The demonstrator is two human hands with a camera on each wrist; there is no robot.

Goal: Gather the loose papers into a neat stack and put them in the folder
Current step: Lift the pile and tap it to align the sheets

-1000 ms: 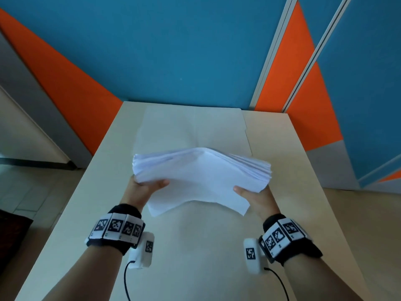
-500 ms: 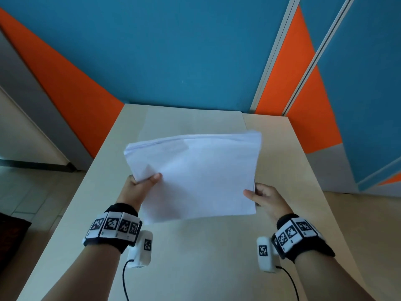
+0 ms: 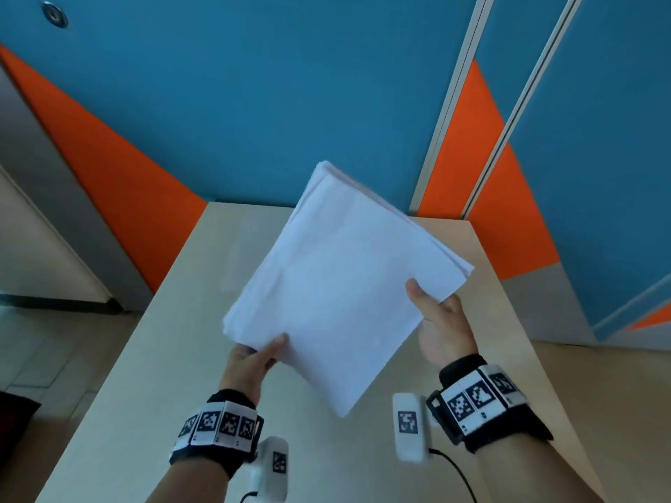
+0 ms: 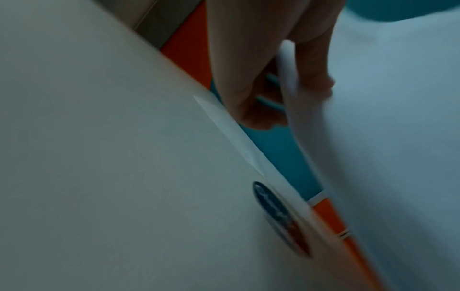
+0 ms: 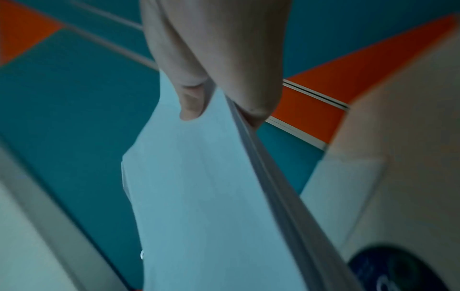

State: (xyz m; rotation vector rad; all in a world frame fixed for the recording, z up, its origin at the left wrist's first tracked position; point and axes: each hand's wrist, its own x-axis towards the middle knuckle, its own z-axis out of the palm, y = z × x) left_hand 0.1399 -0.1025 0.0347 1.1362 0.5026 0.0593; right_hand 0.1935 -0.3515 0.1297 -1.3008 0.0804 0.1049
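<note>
A thick stack of white papers (image 3: 341, 285) hangs in the air above the beige table (image 3: 363, 459), turned diagonally with one corner pointing down at me. My left hand (image 3: 261, 353) pinches its lower left edge, thumb on top. My right hand (image 3: 432, 310) grips the right edge, thumb on the top sheet. The left wrist view shows the thumb on the papers (image 4: 385, 118), and the right wrist view shows thumb and fingers clamping the papers (image 5: 199, 196). A pale folder (image 3: 261, 234) lies flat on the table behind the stack, mostly hidden.
The table stands against a blue and orange wall (image 3: 290, 103). A round dark blue sticker (image 5: 398, 271) sits on the surface below the papers, also in the left wrist view as the sticker (image 4: 281, 218). Floor lies to the left (image 3: 54, 339) and right of the table.
The stack has been squared up and turned from lying wide to a diagonal tilt, and lifted higher. My right hand rose along the right edge; my left hand moved toward the middle.
</note>
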